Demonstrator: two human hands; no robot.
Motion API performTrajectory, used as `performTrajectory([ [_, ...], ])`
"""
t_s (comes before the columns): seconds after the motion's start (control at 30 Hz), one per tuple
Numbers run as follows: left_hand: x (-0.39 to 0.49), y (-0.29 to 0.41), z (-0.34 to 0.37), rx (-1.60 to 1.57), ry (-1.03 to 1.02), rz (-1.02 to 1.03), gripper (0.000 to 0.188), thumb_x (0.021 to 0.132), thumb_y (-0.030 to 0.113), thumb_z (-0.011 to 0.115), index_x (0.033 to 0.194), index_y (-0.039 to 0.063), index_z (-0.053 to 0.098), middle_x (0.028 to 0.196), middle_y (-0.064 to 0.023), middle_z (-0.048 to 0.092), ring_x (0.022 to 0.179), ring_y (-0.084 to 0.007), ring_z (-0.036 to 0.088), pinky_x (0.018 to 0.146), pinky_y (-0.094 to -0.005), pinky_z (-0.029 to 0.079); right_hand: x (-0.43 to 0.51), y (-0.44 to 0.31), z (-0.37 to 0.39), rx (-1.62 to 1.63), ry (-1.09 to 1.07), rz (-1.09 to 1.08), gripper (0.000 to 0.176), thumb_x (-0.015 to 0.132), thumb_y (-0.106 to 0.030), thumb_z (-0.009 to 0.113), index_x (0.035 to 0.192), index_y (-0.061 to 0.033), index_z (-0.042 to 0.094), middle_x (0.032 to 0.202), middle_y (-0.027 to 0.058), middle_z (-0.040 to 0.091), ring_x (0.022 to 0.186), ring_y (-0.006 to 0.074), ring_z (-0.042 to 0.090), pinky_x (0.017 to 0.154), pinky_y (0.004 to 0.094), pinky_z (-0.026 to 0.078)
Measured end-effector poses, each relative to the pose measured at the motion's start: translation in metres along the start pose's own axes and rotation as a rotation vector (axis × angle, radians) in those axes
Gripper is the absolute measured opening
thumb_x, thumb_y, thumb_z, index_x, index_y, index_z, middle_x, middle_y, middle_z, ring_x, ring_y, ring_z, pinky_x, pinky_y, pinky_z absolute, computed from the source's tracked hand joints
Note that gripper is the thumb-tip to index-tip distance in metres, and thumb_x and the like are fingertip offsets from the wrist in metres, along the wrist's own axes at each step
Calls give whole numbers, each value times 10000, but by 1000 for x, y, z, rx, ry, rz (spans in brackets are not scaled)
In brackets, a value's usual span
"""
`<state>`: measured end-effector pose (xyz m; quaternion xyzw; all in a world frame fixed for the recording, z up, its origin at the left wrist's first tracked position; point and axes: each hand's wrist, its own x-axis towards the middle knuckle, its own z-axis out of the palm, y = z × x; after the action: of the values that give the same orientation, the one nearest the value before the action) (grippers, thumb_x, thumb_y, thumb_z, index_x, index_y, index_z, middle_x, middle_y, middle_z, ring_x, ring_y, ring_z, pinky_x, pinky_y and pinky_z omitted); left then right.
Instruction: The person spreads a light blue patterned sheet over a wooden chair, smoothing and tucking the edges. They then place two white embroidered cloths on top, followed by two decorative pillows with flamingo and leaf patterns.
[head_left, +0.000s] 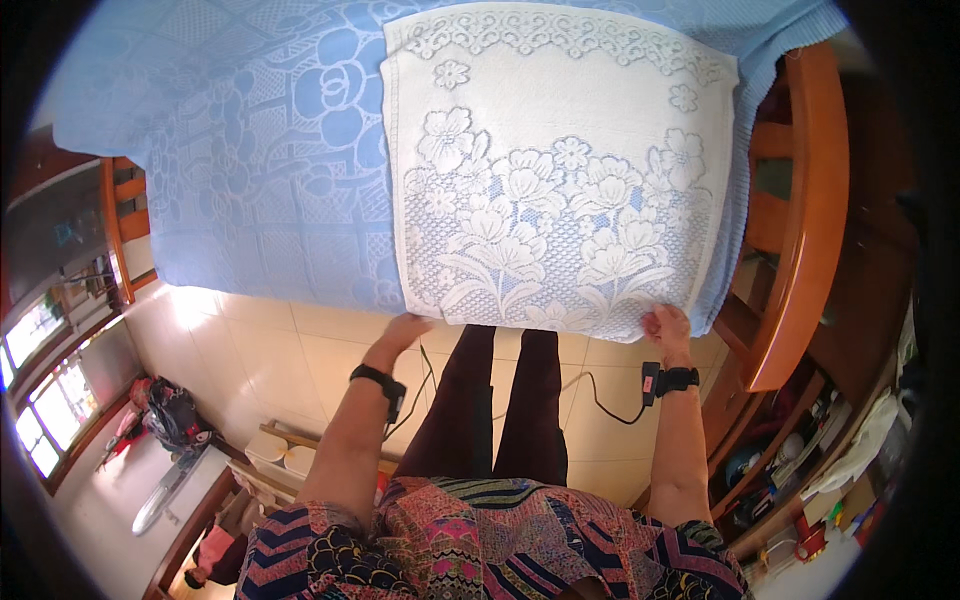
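A white lace-patterned cloth with raised flowers (555, 112) lies spread over a blue patterned cover (270, 187), both hanging to the near edge. My left hand (406, 330) is at the cloth's near left corner, its fingers partly hidden at the hem. At the near right corner, my right hand (667, 327) has its fingers curled on the cloth's edge. Each wrist wears a black strap with a small device and a cable.
A wooden armrest or frame (802, 225) stands at the right, with cluttered shelves (780, 472) below it. Left are a table (120, 487) with a dark bag (176, 420), wooden chairs and windows. A person (217, 551) is at the lower left. Tiled floor (262, 352) shows beneath.
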<state>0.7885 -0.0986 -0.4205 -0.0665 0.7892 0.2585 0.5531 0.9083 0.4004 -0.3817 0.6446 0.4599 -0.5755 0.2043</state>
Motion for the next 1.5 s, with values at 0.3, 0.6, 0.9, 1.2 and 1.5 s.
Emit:
performTrajectory([
  [0.3,-7,-4,-23,-505,244,-204,318,738,195,666,974,13,555,786,-37,573,652,-126,544,472,-275,427,15,41,-40,-184,286,-212,261,728,-99,663,930,-42,508,744,63,594,635,150,586,501,275,499],
  [0.6,4,4,-19,-9,329,-104,251,741,223,631,701,-9,545,640,-98,598,565,-200,553,552,-328,424,43,58,-57,-496,477,-364,208,734,-159,662,749,-31,499,701,69,585,546,157,571,445,291,467],
  [0.9,9,6,-26,86,228,-43,278,672,251,657,829,24,629,725,-148,629,696,-298,599,659,-381,458,13,9,-45,-474,458,-735,188,763,-161,624,876,-18,577,761,84,612,739,193,594,626,306,471],
  [1.2,9,21,-79,197,590,13,260,726,269,605,791,18,615,703,-117,621,665,-260,593,622,-361,464,-9,-61,-12,-626,383,-804,258,722,-141,654,919,9,580,747,124,615,677,255,587,637,334,466],
  [1.5,98,211,-231,-32,862,282,357,761,357,500,782,32,646,784,-150,643,795,-307,607,706,-403,447,-13,-80,73,-1068,2,-675,318,587,-276,733,713,-12,608,745,145,621,732,297,589,667,364,463],
])
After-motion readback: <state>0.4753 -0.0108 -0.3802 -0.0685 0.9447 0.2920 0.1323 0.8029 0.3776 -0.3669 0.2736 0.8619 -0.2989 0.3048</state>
